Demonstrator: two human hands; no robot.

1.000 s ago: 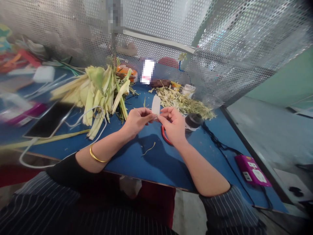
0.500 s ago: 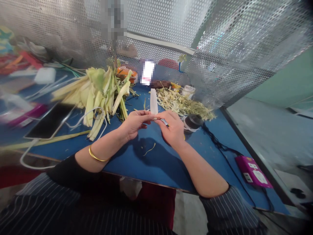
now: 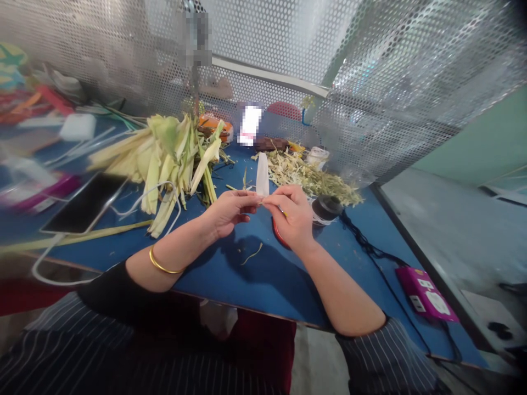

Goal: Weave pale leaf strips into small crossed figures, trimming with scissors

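Note:
Upright between my hands stands a pale, flat strip (image 3: 262, 173), narrow and whitish, perhaps a piece of husk. My left hand (image 3: 233, 211) pinches its lower end between thumb and fingers. The fingertips of my right hand (image 3: 292, 216) close on the same end from the other side, almost touching the left. A red curved handle (image 3: 280, 233) shows under my right palm, with a bit of metal and yellow between the fingers; most of that tool is hidden. A short thin fibre (image 3: 252, 253) lies on the blue tabletop (image 3: 263, 285) below my hands.
Husk leaves (image 3: 164, 159) are heaped left of my hands. Shredded pale pieces (image 3: 304, 170) lie behind, beside a dark spool (image 3: 326, 207). A phone (image 3: 84, 203) with a white cable is at left, a magenta box (image 3: 426, 293) at right. A perforated screen (image 3: 272, 38) rises behind.
My right hand has turned slightly, so the red handle under it now shows. The pale strip has shifted a little to the right and both hands still pinch its base.

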